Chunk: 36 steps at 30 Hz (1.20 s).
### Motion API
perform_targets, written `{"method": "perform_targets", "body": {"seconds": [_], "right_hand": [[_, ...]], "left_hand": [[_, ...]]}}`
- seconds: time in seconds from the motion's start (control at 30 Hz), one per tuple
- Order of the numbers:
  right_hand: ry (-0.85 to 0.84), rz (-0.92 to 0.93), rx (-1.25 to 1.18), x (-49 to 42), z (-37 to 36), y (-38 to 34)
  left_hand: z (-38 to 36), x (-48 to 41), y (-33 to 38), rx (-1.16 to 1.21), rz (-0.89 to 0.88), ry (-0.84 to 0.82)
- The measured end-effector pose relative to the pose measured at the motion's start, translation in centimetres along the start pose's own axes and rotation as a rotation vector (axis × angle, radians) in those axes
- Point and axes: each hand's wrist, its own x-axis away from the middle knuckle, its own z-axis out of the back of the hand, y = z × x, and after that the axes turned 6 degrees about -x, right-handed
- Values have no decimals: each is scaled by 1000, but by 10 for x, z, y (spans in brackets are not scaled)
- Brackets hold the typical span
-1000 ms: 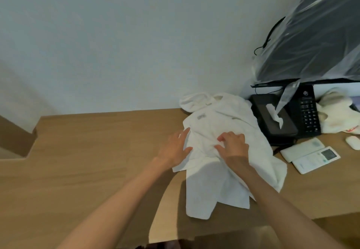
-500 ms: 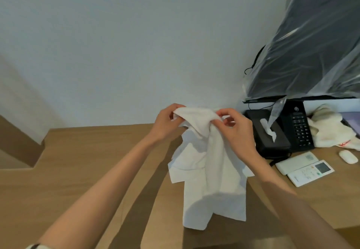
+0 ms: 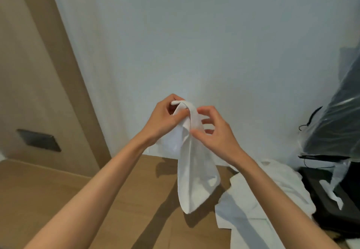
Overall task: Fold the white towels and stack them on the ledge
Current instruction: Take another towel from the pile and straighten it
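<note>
We hold a small white towel [image 3: 194, 174] up before the wall, above the wooden ledge [image 3: 78, 200]. Our left hand [image 3: 165, 120] pinches its bunched top. Our right hand [image 3: 216, 135] is half-open, its thumb touching the edge; whether it grips, we cannot tell. The towel hangs limp and looks light and soft, so corners seem the best hold. More white towels [image 3: 263, 200] lie rumpled on the ledge.

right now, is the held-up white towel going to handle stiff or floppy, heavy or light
Probably floppy: the white towel hangs limp in folds below the left hand. Likely light, since the right hand needs only a fingertip pinch on it.
</note>
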Motion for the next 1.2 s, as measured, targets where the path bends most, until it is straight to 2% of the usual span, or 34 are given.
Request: {"method": "perform_targets", "body": {"seconds": [0.23,0.33,0.43,0.53,0.7,0.8,0.87,0.97,1.1,1.2], "right_hand": [[22,-34,-88,-8,-67,-5],[-17,-48,-38,-13,-84,-8],[24,-54,-1,-16,-94,-6],[169,-100,21,-21,-91,-2],[429,-216,5,-39,-66,-5],[605,-193,-35,-50,-47,-19],[714,-167,-78,-54,-34,-28],[749,-173,-80,-46,-24,-29],[605,-320,-74,-12,-43,11],[554,-430,32,25,-69,56]], "left_hand": [[50,28,-24,50,90,58],[64,38,-31,172,181,63],[74,44,-39,227,297,153],[95,47,-52,177,373,303],[142,48,-72,-24,379,581],[171,36,-70,70,389,708],[190,28,-64,149,333,762],[203,27,-67,164,272,736],[180,54,-105,-56,265,606],[145,97,-151,-122,266,525]]}}
